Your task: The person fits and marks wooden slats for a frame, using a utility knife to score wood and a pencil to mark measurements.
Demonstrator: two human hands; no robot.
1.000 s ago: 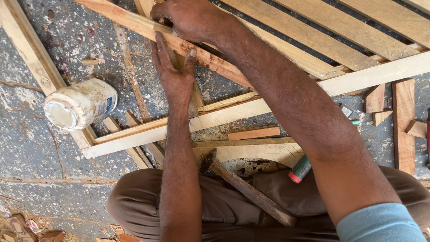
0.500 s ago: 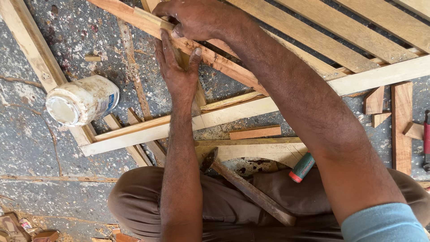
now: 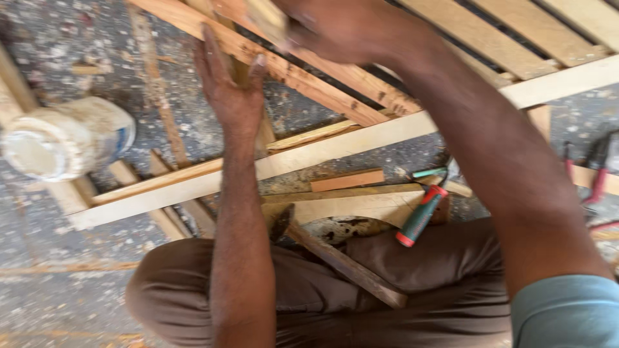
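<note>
Left hand (image 3: 232,90) lies spread on the reddish slat (image 3: 309,77), pinning it across the slatted frame (image 3: 490,38). Right hand (image 3: 335,29), blurred, is clenched around a pale block (image 3: 265,18) just above that slat. Advise firm bracing, fingers clear. A hammer (image 3: 335,258) rests on the lap below the slat.

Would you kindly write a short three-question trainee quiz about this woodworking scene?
1. True or false: the left hand rests on a reddish wooden slat.
2. Which tool lies across the person's lap: A) a saw, B) a hammer, C) a drill?
3. What colours are the handle of the tool lying beside the knee?

Key:
1. True.
2. B; its wooden handle slants across the brown trousers.
3. Green with a red end.

The right hand is blurred, so its grip cannot be judged.
</note>
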